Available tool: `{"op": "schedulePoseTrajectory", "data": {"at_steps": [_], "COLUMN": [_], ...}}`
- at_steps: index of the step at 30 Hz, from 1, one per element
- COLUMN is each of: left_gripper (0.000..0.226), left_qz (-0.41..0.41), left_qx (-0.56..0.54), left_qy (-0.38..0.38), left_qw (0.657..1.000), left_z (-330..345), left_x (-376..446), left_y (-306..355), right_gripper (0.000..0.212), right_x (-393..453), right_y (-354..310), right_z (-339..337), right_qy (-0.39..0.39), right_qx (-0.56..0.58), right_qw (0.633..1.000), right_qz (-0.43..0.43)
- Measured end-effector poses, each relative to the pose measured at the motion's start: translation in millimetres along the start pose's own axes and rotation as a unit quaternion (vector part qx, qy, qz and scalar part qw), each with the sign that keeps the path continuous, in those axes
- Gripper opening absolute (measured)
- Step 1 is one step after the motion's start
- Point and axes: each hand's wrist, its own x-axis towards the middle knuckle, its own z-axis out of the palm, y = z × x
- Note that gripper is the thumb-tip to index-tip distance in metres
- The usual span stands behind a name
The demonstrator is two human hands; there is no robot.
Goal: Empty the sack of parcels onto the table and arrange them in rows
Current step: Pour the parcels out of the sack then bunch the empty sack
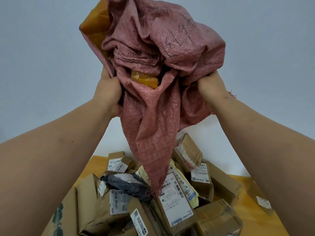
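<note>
A pink woven sack (163, 53) is held high above the table, crumpled, with one end hanging down over the parcels. My left hand (109, 89) grips its left side and my right hand (209, 86) grips its right side. A yellow taped parcel (144, 80) shows through a fold in the sack, and another yellow parcel (95, 21) bulges at its upper left. Below, a heap of brown cardboard parcels (175, 201) with white labels lies on the wooden table (238, 179), with a dark grey plastic mailer (126, 184) among them.
A plain pale wall fills the background. A flat brown parcel (262, 200) lies apart at the table's right edge. A large cardboard box (63, 215) with green print stands at the lower left.
</note>
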Motion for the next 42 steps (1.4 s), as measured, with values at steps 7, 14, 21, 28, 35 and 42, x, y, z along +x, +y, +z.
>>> {"op": "schedulePoseTrajectory", "data": {"at_steps": [7, 14, 21, 28, 35, 42], "left_gripper": [0.052, 0.054, 0.054, 0.060, 0.057, 0.051], "left_qz": [0.024, 0.048, 0.049, 0.062, 0.084, 0.119], "left_qx": [-0.001, 0.003, 0.007, -0.021, -0.046, -0.012], "left_qy": [0.003, 0.021, 0.013, -0.020, -0.016, -0.034], "left_qw": [1.000, 0.999, 0.999, 0.998, 0.995, 0.992], "left_z": [11.6, 10.6, 1.6, -2.5, -8.6, 2.3], "left_x": [-25.1, -55.4, -90.0, -124.7, -173.5, -223.8], "left_y": [3.8, 10.8, 25.2, 48.2, 78.0, 107.5], "right_gripper": [0.033, 0.034, 0.035, 0.033, 0.035, 0.028], "right_x": [-15.0, -40.3, -76.6, -124.9, -175.1, -211.8], "right_y": [-2.0, -14.4, -32.4, -58.7, -86.9, -100.9], "right_z": [-12.8, -26.7, -48.3, -70.1, -87.6, -117.5], "right_qy": [0.004, -0.017, -0.021, 0.017, 0.023, -0.015], "right_qx": [0.021, 0.036, 0.020, -0.009, 0.019, -0.002], "right_qw": [1.000, 0.999, 0.999, 0.999, 0.999, 0.999], "right_qz": [0.008, -0.013, -0.039, -0.042, -0.037, -0.034]}}
